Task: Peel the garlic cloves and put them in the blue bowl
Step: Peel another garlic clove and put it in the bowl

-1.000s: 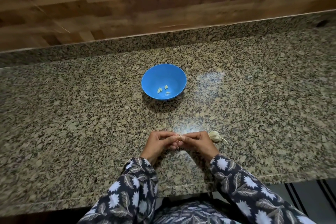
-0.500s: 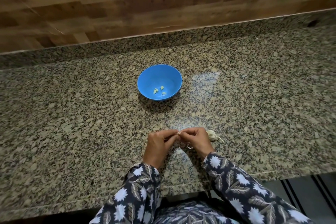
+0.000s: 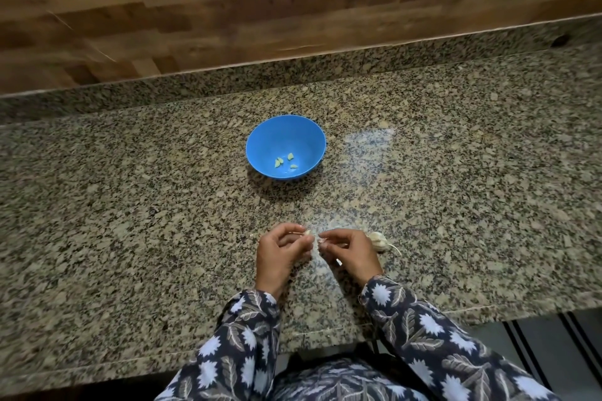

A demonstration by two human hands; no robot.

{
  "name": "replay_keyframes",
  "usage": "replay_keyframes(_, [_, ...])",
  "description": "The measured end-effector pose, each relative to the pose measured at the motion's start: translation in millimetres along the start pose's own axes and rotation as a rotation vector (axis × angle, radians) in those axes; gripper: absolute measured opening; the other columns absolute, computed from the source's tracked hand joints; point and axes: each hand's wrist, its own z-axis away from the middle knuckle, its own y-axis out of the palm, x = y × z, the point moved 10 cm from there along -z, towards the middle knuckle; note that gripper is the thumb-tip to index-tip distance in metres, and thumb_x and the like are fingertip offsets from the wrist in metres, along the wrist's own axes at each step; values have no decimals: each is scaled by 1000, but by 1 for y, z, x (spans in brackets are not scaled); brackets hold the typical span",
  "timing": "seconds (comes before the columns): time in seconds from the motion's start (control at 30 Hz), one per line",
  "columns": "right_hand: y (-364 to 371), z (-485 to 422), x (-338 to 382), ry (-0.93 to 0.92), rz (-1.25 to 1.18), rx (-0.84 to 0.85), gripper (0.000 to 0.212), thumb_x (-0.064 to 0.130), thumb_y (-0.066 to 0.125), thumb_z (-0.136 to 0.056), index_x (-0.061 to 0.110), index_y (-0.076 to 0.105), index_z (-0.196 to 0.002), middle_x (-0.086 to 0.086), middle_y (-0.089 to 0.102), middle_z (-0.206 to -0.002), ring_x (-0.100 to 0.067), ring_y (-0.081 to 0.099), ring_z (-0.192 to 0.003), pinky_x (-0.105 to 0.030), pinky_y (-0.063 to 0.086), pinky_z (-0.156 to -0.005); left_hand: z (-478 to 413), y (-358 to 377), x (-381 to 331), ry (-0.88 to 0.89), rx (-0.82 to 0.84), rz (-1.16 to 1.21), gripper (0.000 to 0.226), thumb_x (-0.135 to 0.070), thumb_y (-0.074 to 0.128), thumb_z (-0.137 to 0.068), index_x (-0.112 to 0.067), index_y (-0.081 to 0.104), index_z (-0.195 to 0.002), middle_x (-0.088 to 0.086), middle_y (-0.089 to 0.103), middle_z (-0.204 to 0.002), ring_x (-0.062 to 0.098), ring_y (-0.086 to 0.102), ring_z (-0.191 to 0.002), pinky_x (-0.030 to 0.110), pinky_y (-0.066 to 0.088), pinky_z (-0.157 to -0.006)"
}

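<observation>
Garlic clove (image 3: 307,233) small, pale, skin (image 3: 315,248) whitish, peeled cloves (image 3: 286,161) yellow-green

Glossy speckled granite counter (image 3: 130,205); smooth plastic bowl (image 3: 260,146).

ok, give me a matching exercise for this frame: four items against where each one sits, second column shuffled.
Things:
1 blue bowl
2 peeled cloves
3 garlic bulb
4 held clove

Places:
a on the counter, beside the right hand
b pinched between the left hand and the right hand
c inside the bowl
d mid-counter, beyond both hands

Pairs: 1-d, 2-c, 3-a, 4-b.
</observation>
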Motion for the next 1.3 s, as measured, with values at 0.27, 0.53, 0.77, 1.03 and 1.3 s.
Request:
replay_keyframes(0.27, [7,7,12,74,-357,68,6,4,67,-79,-1,69,-80,-4,66,-67,-6,59,-57,-14,47,-54,0,11,-6,161,101,-313,16,-6,76,-70,-13,65,-79,3,69,-80,13,69,-76,26,58,-69])
replay_keyframes(0.53, [17,15,5,236,-456,244,5,6,62,-83,6,67,-82,-10,57,-67,-5,46,-38,-13,35,-34,2,10,1,96,86,-120,20,1,75,-68,-4,59,-78,12,68,-79,21,69,-75,28,58,-68])
replay_keyframes(0.77, [22,17,9,242,-500,351,10,4,62,-81,3,66,-89,-7,63,-70,-8,53,-49,-16,41,-40,5,6,11,-34,77,116,29,-5,75,-64,6,60,-86,20,68,-86,27,68,-73,28,58,-63])
replay_keyframes(1.03, [20,13,5,211,-454,253,4,11,69,-76,11,70,-81,-4,64,-68,-9,51,-49,-15,37,-38,5,3,22,-141,44,316,28,-3,71,-67,9,62,-91,17,69,-81,24,69,-69,25,58,-61])
replay_keyframes(1.3, [11,10,16,134,-384,153,6,4,67,-79,9,67,-76,-2,62,-62,-5,48,-39,-14,35,-33,3,6,7,-26,80,102,15,10,66,-75,1,65,-88,19,70,-89,25,70,-78,25,58,-66])
